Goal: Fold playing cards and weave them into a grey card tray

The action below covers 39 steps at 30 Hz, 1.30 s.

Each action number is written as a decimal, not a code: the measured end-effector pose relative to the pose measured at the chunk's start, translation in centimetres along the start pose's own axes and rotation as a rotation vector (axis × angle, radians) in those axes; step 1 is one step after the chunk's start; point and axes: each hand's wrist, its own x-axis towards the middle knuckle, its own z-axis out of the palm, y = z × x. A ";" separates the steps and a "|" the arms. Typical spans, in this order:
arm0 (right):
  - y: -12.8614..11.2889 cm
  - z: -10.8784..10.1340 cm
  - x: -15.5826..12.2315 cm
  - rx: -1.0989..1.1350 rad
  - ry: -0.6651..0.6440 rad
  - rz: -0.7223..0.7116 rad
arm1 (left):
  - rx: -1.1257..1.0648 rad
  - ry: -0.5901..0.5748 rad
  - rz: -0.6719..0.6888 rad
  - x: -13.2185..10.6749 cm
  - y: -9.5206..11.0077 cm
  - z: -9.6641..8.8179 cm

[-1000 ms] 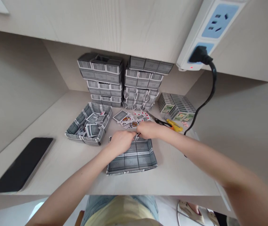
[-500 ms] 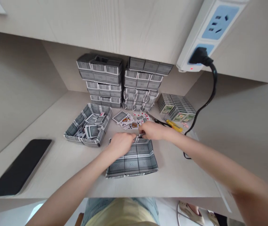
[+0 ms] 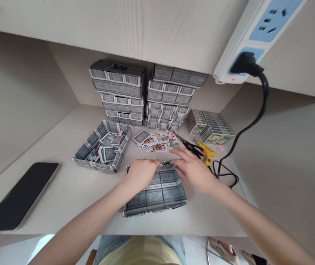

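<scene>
A shallow open box made of grey-backed playing cards (image 3: 163,193) sits at the desk's front. My left hand (image 3: 142,173) is closed on the far wall of this box, fingertips over its rim. At the far right corner, my right hand (image 3: 193,169) has its fingers apart, the tips at or very near the wall; whether they press on it I cannot tell. Just beyond lie loose playing cards (image 3: 159,147), some face up. Scissors with black handles (image 3: 193,148) and a yellow glue gun (image 3: 207,152) rest behind my right hand.
Left stands another card box (image 3: 81,160) with loose cards inside. A black phone (image 3: 21,195) lies at far left. Stacked card boxes (image 3: 124,86) line the back, with packed card decks (image 3: 214,127) to their right. A power strip (image 3: 241,48) hangs overhead, its black cord (image 3: 256,117) trailing down.
My right hand has come off its pinch on the far wall, moved right and spread its fingers. My left hand keeps its hold. The box's near edge has shifted slightly toward me.
</scene>
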 end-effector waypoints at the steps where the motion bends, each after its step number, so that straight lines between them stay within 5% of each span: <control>1: -0.2 0.1 -0.1 -0.020 -0.023 0.013 | -0.003 0.000 0.003 0.0 0.0 0.0; 19: -2.9 1.3 1.8 -0.335 -0.209 0.118 | 0.026 0.006 -0.013 0.1 0.0 0.0; 32: -0.7 2.5 1.3 0.020 -0.097 0.151 | -0.028 -0.015 -0.027 0.0 0.4 -0.2; 39: -0.8 3.0 1.8 -0.051 -0.098 0.097 | -0.019 0.001 -0.036 0.2 0.4 0.1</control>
